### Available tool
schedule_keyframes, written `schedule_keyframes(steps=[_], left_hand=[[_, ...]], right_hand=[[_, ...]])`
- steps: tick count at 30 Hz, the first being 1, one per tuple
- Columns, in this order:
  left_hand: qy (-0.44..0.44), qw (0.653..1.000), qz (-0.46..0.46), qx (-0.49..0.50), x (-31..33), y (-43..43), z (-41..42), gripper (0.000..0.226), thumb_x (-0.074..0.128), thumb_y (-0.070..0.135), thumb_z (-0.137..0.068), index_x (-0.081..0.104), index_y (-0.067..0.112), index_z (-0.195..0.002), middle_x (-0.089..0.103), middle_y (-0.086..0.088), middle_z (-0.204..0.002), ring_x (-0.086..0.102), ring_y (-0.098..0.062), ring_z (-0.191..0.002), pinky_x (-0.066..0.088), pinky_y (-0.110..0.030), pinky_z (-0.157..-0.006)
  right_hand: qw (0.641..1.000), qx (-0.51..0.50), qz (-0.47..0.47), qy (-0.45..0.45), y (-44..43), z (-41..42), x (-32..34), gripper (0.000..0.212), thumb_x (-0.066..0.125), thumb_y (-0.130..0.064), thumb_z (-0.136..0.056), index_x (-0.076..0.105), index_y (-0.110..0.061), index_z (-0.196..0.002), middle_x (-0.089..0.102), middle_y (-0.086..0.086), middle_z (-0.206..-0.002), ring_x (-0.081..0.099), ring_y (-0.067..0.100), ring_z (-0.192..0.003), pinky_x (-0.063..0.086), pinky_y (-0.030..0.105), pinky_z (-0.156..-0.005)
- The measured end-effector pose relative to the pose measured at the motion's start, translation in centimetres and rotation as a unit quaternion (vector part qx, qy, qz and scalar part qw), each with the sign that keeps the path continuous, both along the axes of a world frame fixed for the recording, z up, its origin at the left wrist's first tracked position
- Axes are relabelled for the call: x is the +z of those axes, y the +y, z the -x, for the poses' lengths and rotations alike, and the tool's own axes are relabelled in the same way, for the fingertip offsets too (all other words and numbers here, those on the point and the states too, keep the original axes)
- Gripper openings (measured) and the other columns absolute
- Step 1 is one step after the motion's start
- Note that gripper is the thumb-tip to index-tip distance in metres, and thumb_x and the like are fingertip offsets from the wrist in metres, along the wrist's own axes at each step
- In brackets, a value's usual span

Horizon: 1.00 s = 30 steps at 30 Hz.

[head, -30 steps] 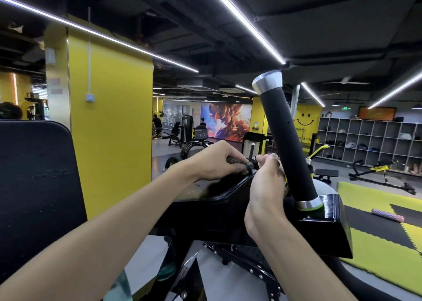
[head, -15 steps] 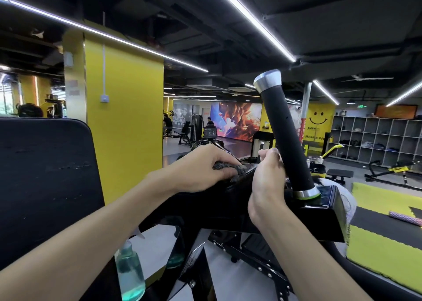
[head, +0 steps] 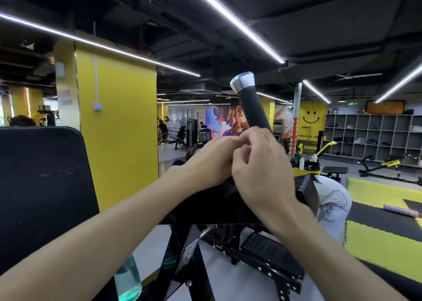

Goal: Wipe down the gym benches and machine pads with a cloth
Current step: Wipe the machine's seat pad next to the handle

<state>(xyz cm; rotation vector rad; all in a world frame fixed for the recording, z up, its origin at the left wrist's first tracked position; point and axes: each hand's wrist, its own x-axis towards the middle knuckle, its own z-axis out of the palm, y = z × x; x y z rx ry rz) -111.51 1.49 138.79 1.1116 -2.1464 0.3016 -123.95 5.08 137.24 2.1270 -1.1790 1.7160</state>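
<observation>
Currently left grip (head: 212, 163) and right grip (head: 262, 173) meet, curled together, above the machine pad (head: 205, 207) beside the handle (head: 251, 104). Cloth hidden, likely bunched between them for refolding; cannot tell what either holds.

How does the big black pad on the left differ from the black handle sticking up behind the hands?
The pad is a broad flat slab with a rounded corner; the handle is a slim round tube. The pad is black all over; the handle ends in a silver cap. The pad stands straight; the handle leans, its foot hidden behind the right hand. Both are mostly black.
</observation>
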Motion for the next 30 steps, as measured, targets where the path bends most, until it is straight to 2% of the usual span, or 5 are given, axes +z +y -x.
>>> schedule_keyframes(steps=[9, 16, 21, 26, 30], left_hand=[[-0.049, 0.995, -0.080, 0.032, 2.2, -2.7, 1.7, 0.027, 0.056, -0.001, -0.087, 0.058, 0.017, -0.068, 0.057, 0.005, -0.068, 0.051, -0.012, -0.063, 0.041, -0.027, -0.062], [-0.233, 0.962, -0.085, 0.118, 0.7, -2.1, 3.9, 0.041, 0.036, 0.007, -0.105, 0.033, -0.009, -0.143, 0.037, -0.024, -0.151, 0.033, -0.033, -0.142, 0.029, -0.013, -0.103], [-0.315, 0.939, -0.100, 0.095, 1.8, -2.3, 3.5, 0.023, 0.047, 0.002, -0.097, 0.060, -0.002, -0.116, 0.059, -0.013, -0.114, 0.047, -0.016, -0.097, 0.033, -0.013, -0.078], [-0.262, 0.958, -0.097, 0.059, 1.2, -1.5, 1.1, 0.031, 0.057, 0.004, -0.089, 0.063, 0.000, -0.119, 0.061, -0.013, -0.121, 0.055, -0.027, -0.111, 0.043, -0.033, -0.096], [-0.226, 0.968, -0.078, 0.068, 1.1, -1.8, 3.5, 0.030, 0.045, 0.004, -0.098, 0.052, 0.001, -0.128, 0.052, -0.007, -0.113, 0.045, -0.013, -0.103, 0.028, -0.011, -0.087]], right_hand=[[0.987, -0.155, 0.019, 0.028, -2.3, 0.9, 0.2, 0.049, 0.054, -0.022, -0.087, 0.040, -0.014, -0.133, 0.044, 0.012, -0.122, 0.047, 0.030, -0.104, 0.045, 0.045, -0.081], [0.994, -0.052, -0.097, 0.018, -2.7, 1.9, 0.5, 0.042, 0.036, -0.036, -0.104, 0.027, -0.016, -0.140, 0.052, 0.008, -0.123, 0.055, 0.029, -0.109, 0.044, 0.039, -0.076], [0.994, -0.040, -0.094, 0.025, -2.3, 2.0, 0.4, 0.045, 0.034, -0.037, -0.104, 0.025, -0.015, -0.142, 0.052, 0.008, -0.120, 0.057, 0.029, -0.104, 0.050, 0.046, -0.082], [0.995, -0.035, -0.087, 0.031, -2.6, 2.1, 0.2, 0.049, 0.031, -0.036, -0.105, 0.020, -0.014, -0.147, 0.050, 0.008, -0.119, 0.056, 0.029, -0.101, 0.050, 0.048, -0.081], [0.993, -0.071, -0.086, 0.035, -2.6, 1.8, 0.2, 0.049, 0.030, -0.036, -0.104, 0.019, -0.013, -0.146, 0.050, 0.009, -0.122, 0.057, 0.029, -0.105, 0.051, 0.046, -0.082]])
